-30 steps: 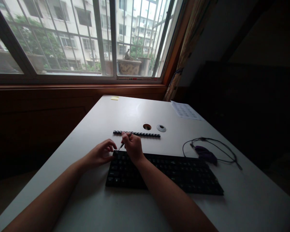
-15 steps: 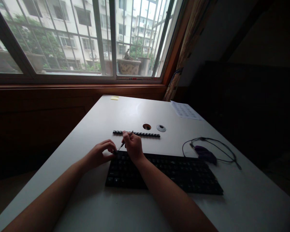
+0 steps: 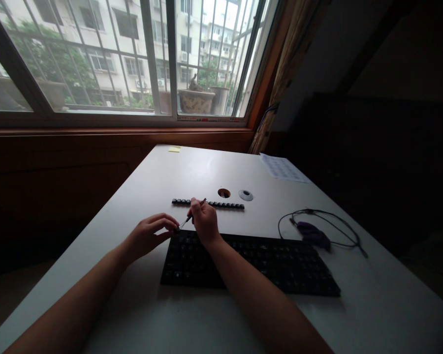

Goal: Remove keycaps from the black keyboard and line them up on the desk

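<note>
A black keyboard [image 3: 288,265] lies on the white table. My right hand [image 3: 205,220] is closed round a thin keycap puller [image 3: 189,218], its wire end pointing down and left. At that wire end, over the keyboard's far left corner, sits a small dark keycap [image 3: 177,229]. My left hand [image 3: 149,236] has thumb and fingertips at this keycap, seemingly pinching it; the exact contact is too small to see. Beyond my right hand a row of black keycaps [image 3: 227,205] stands in a line, partly hidden by that hand.
Right of the row's far side are a round table hole [image 3: 224,193] and its grey cover [image 3: 246,195]. A cable [image 3: 339,220] loops by a dark purple item [image 3: 313,235] behind the keyboard. A printed sheet [image 3: 283,168] and a yellow note [image 3: 174,149] lie near the far edge.
My right hand and the puller have shifted slightly. My left fingers have straightened a little at the keycap. The keyboard and the row stay in place.
</note>
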{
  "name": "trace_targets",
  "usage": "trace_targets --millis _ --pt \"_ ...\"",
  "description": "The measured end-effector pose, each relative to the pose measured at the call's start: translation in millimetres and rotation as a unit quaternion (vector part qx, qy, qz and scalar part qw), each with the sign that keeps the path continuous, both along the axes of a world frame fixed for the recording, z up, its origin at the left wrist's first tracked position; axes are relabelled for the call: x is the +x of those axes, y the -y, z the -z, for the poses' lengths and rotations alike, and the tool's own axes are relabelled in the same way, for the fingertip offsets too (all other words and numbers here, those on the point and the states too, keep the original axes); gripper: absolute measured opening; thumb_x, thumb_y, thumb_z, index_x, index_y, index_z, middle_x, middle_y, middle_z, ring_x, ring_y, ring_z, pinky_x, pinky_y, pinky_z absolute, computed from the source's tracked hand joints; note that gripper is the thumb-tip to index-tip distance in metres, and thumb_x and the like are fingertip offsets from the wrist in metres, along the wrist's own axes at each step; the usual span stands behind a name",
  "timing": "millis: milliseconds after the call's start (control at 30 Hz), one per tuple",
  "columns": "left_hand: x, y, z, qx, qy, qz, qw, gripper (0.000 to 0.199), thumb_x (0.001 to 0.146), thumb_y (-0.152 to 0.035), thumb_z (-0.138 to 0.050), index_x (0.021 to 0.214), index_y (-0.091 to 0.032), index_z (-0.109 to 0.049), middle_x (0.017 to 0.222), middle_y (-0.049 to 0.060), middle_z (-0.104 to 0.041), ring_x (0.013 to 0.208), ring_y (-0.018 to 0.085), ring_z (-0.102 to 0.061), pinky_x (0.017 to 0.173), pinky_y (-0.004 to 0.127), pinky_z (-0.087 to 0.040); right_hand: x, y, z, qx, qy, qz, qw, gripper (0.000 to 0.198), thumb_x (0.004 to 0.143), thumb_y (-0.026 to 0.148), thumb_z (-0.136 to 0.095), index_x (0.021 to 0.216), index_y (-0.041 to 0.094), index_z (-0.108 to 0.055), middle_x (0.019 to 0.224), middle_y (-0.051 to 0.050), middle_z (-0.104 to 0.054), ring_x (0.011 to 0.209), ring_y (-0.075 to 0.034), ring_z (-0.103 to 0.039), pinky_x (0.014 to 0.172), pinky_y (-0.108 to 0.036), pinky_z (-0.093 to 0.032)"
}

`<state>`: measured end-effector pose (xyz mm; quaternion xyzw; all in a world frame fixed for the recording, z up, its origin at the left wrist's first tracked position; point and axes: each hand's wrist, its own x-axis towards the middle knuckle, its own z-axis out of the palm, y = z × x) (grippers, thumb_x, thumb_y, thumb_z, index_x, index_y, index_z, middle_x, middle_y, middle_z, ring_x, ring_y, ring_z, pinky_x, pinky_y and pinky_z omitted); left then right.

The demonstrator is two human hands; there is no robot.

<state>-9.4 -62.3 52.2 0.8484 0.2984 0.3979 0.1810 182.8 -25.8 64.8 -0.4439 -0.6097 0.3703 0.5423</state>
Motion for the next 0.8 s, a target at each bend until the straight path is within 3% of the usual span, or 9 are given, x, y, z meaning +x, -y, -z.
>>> trace_targets --millis 333,800 --pt "4 0 -0.1 0.029 -0.01 -0.023 0.999 0.015 0.09 -0.015 -0.061 0.104 -0.018 -0.063 0.097 0.009 -0.066 0.082 0.016 -0.065 0.072 0.03 -0.056 -1 0 2 0.005 -0.003 -0.015 1.0 0.049 0.094 0.047 -0.043 0.056 0.019 -0.056 0.04 0.006 -0.042 0.038 -0.01 -0.043 0.047 -0.022 -0.036" --pt "12 4 -2.3 0.136 0.003 -0.087 0.987 0.027 0.084 -0.006 -0.064 0.108 -0.021 -0.062 0.104 0.009 -0.067 0.094 0.02 -0.064 0.082 0.036 -0.054 -3 -6 8 -0.066 -0.077 -0.06 0.993 0.052 0.092 0.056 -0.042 0.063 0.018 -0.061 0.04 0.006 -0.044 0.033 -0.008 -0.04 0.037 -0.02 -0.03"
